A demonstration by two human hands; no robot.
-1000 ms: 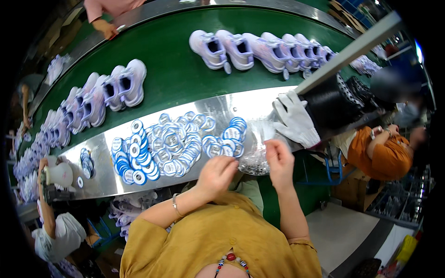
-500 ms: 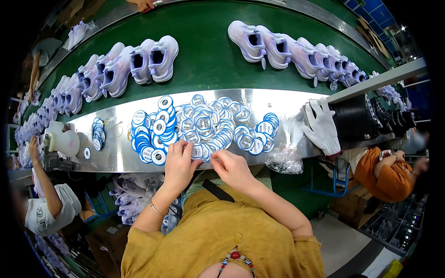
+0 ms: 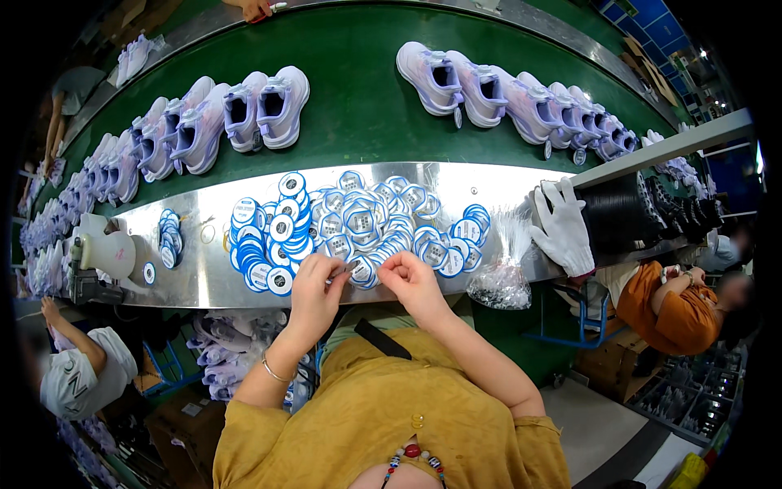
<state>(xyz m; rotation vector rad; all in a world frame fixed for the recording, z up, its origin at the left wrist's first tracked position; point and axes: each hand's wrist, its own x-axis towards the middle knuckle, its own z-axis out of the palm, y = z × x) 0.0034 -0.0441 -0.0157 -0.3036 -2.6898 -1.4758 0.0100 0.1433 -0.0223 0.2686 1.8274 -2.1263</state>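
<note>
At the near edge of the metal table, my left hand [image 3: 316, 292] is closed, its thumb and fingers pinched at the left rim of a round blue-edged tag [image 3: 362, 272]. My right hand [image 3: 414, 288] is closed in a pinch close to the tag's right side. Whatever is between its fingertips is too small to make out. Just beyond my hands spreads a large heap of white and blue round tags [image 3: 364, 220]. To its left overlap stacks of tags with dark round centres [image 3: 279, 228], and a smaller pile of tags [image 3: 463, 242] lies to the right.
Pale lilac shoes [image 3: 283, 107] stand in rows on the green conveyor [image 3: 350, 98] beyond the metal table [image 3: 187, 281]. A bundle of clear plastic strings [image 3: 501, 281] and a white glove [image 3: 564, 228] lie right. A white container [image 3: 112, 254] stands left. Other people sit on both sides.
My left hand has moved slightly, its fingertips now pinched together beside the tag. My right hand has shifted a little to the right. The person at left has lowered an arm.
</note>
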